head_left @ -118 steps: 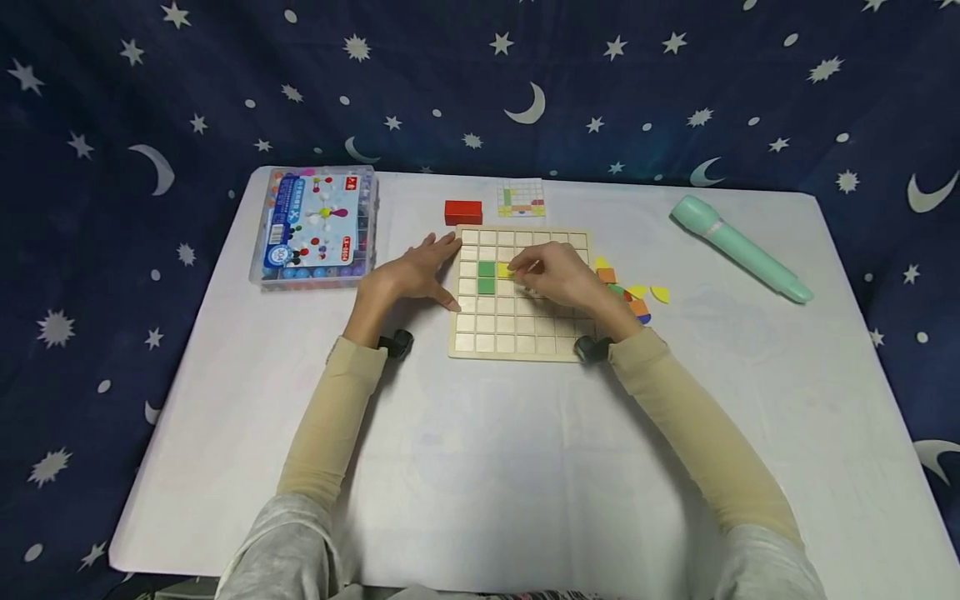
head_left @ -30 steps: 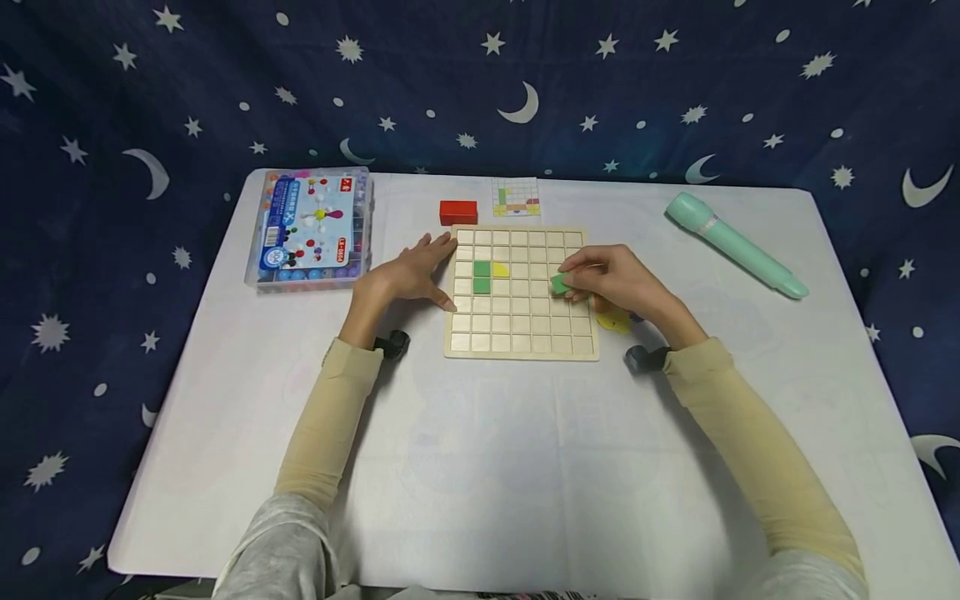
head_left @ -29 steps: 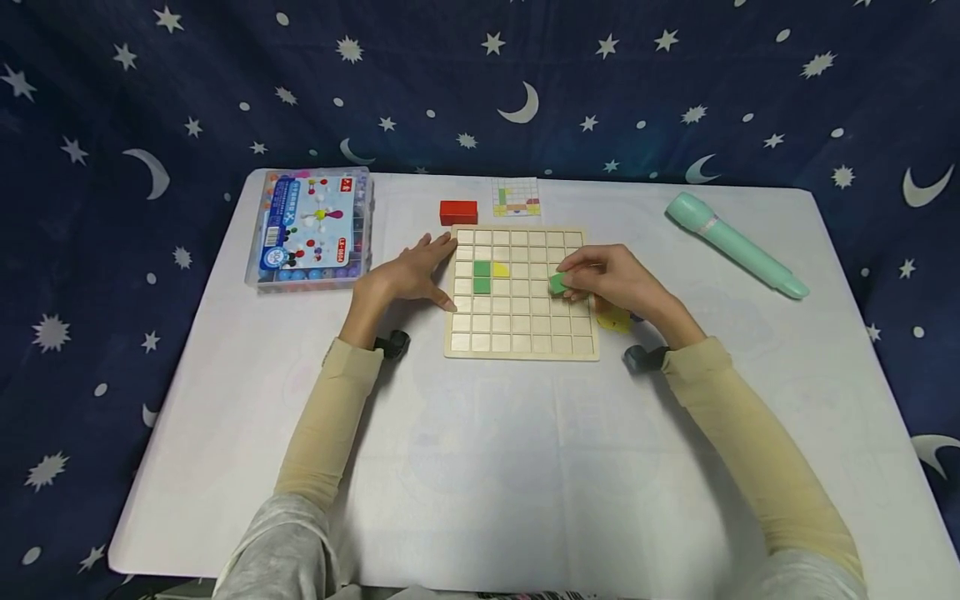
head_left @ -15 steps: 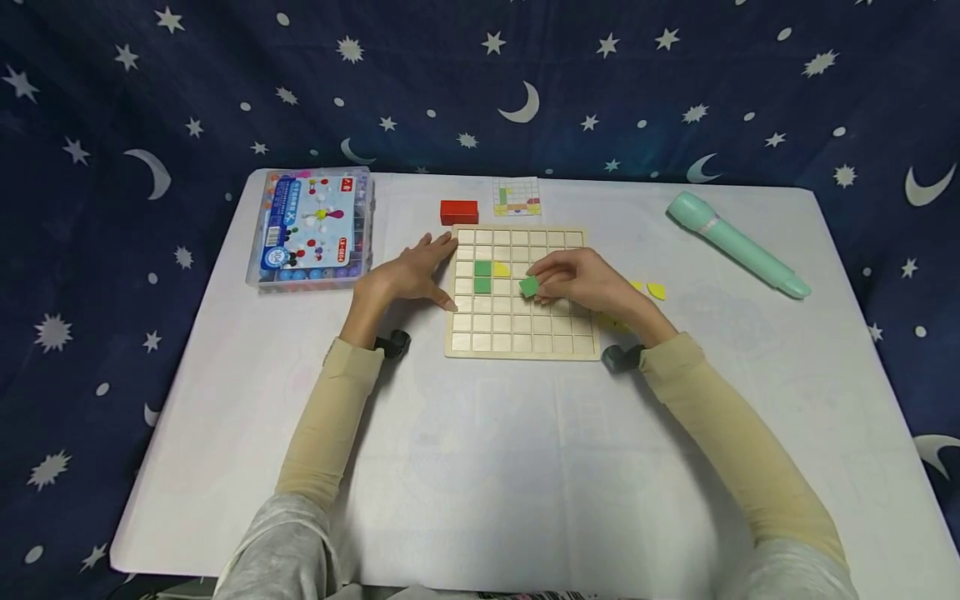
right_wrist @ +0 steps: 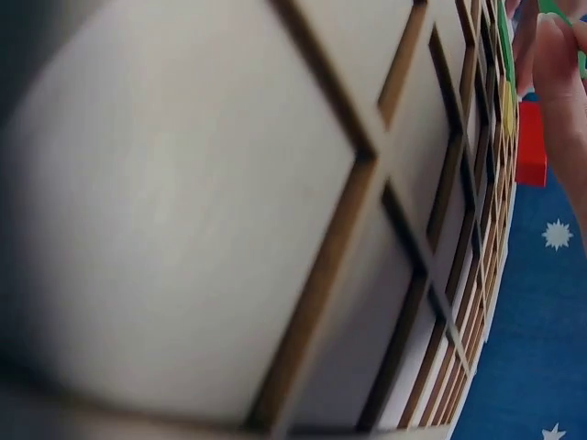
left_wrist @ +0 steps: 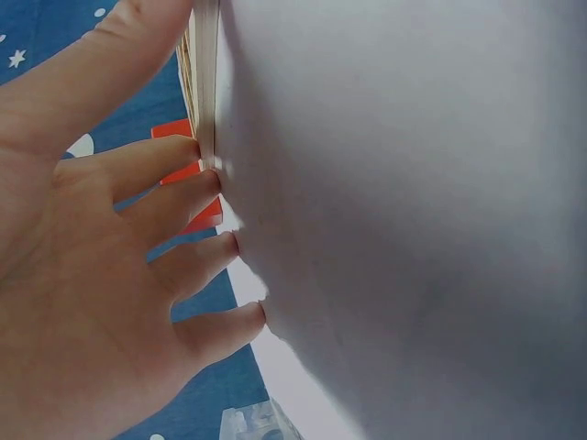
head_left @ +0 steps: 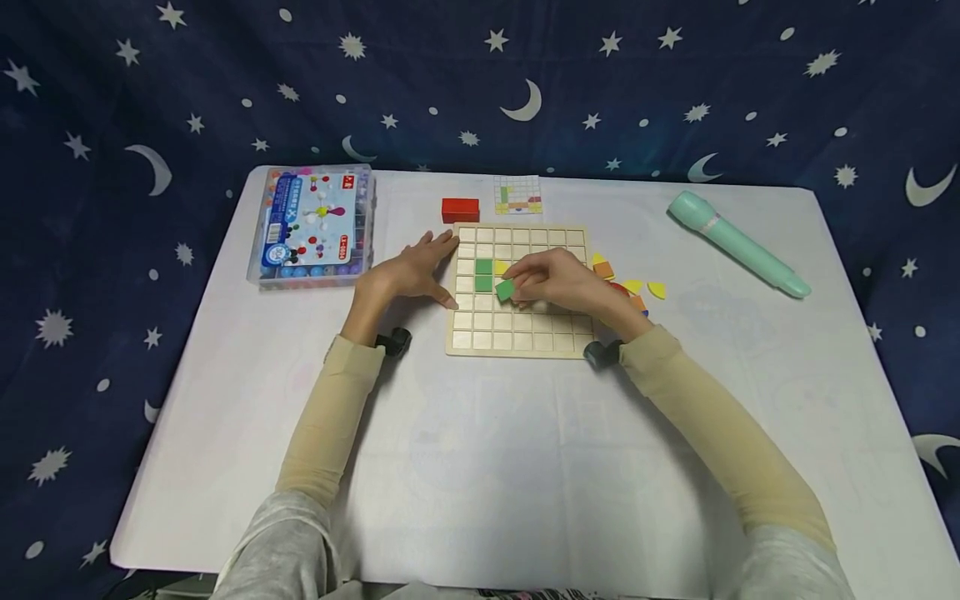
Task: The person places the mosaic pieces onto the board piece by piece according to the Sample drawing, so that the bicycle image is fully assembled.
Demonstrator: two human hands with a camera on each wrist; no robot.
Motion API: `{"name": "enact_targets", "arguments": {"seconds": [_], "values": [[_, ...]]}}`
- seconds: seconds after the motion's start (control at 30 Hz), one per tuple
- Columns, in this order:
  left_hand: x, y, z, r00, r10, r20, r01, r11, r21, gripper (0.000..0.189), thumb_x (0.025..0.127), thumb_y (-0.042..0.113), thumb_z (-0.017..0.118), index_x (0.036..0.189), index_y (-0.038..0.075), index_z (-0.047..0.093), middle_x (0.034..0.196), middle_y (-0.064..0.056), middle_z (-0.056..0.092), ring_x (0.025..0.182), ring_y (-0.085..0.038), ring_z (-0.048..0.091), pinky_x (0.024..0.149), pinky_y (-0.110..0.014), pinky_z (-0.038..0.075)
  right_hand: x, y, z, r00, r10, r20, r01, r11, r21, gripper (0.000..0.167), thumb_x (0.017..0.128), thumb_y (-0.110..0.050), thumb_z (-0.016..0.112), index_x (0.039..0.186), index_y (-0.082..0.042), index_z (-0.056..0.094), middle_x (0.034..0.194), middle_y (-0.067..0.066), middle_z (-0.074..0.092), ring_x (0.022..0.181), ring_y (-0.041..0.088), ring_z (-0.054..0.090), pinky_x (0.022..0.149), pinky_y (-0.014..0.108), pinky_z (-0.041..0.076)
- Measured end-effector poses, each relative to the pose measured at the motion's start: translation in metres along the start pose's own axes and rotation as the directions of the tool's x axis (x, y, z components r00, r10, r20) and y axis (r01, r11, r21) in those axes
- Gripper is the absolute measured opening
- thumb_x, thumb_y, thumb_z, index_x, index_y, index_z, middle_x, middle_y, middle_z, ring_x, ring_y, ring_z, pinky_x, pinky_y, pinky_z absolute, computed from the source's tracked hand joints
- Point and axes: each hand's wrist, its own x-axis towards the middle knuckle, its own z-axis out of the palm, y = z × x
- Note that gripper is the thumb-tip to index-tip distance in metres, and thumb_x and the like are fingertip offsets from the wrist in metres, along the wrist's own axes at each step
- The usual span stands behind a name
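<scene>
A wooden grid board (head_left: pixel 517 343) lies in the middle of the table. My left hand (head_left: pixel 408 271) rests at its left edge with fingers spread and straight; the left wrist view shows the fingertips (left_wrist: pixel 252 312) on the tabletop beside the board's side. My right hand (head_left: pixel 558 279) pinches a green square tile (head_left: pixel 505 290), tilted, over the board's left-middle cells. Two green tiles (head_left: pixel 483 275) sit one above the other in the grid, and a yellow piece (head_left: pixel 500 267) lies right of the upper one, partly covered by the right fingers.
Loose coloured pieces (head_left: pixel 632 286) lie right of the board, partly behind the right forearm. Behind the board are a red block (head_left: pixel 460 210) and a pattern card (head_left: pixel 517 195). A clear bead case (head_left: pixel 311 227) stands left, a mint-green microphone-shaped object (head_left: pixel 738 243) right.
My right hand, after setting down the yellow piece, has brought a green tile leftward across the board from its right side. My left hand has stayed at the board's left edge.
</scene>
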Motion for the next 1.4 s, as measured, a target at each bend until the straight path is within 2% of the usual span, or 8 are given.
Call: {"name": "enact_targets", "arguments": {"seconds": [0.27,0.63,0.93,1.13,1.4], "values": [[0.002,-0.002,-0.001,1.000,0.006,0.003,-0.006,1.000,0.003,0.116,0.082,0.033,0.088,0.167,0.015,0.012,0.175,-0.003,0.000,0.161,-0.027,-0.009,0.131,-0.051,-0.001,0.008,-0.007,0.010,0.999,-0.018,0.044,0.020,0.999,-0.036,0.031,0.091,-0.012,0.077,0.121,-0.003,0.074,0.094,0.008,0.078,0.081,0.019,0.070,0.078,0.026,0.054],[0.000,0.001,-0.001,1.000,0.005,0.004,-0.005,1.000,-0.012,0.117,0.081,0.033,0.089,0.167,0.015,0.012,0.175,-0.003,0.000,0.161,-0.026,-0.009,0.131,-0.050,-0.002,0.019,-0.012,0.022,0.997,-0.016,0.074,0.023,0.996,-0.084,0.026,0.088,-0.009,0.075,0.113,-0.001,0.073,0.091,0.007,0.076,0.077,0.018,0.066,0.070,0.023,0.052],[-0.001,0.000,-0.001,1.000,0.006,0.005,-0.006,1.000,-0.006,0.117,0.081,0.032,0.089,0.167,0.015,0.012,0.175,-0.002,-0.001,0.161,-0.026,-0.009,0.131,-0.050,-0.002,0.025,-0.016,0.029,0.998,-0.022,0.067,0.032,0.987,-0.154,0.025,0.087,-0.010,0.080,0.109,-0.002,0.075,0.089,0.007,0.075,0.080,0.014,0.063,0.078,0.026,0.051],[-0.001,0.002,-0.001,1.000,0.002,0.001,-0.002,1.000,-0.002,0.117,0.080,0.032,0.089,0.167,0.015,0.012,0.175,-0.002,-0.001,0.161,-0.026,-0.009,0.131,-0.049,-0.002,0.026,-0.018,0.031,0.997,-0.028,0.074,0.042,0.979,-0.199,0.024,0.087,-0.009,0.080,0.109,-0.001,0.075,0.085,0.006,0.073,0.077,0.014,0.061,0.077,0.026,0.050],[0.000,0.002,0.000,1.000,0.001,-0.003,-0.001,1.000,0.005,0.117,0.080,0.032,0.089,0.167,0.015,0.012,0.175,-0.002,0.000,0.161,-0.026,-0.008,0.131,-0.050,-0.002,0.023,-0.018,0.030,0.995,-0.028,0.092,0.045,0.982,-0.186,0.026,0.089,-0.008,0.075,0.115,-0.002,0.075,0.086,0.005,0.071,0.079,0.015,0.057,0.076,0.026,0.047]]}}
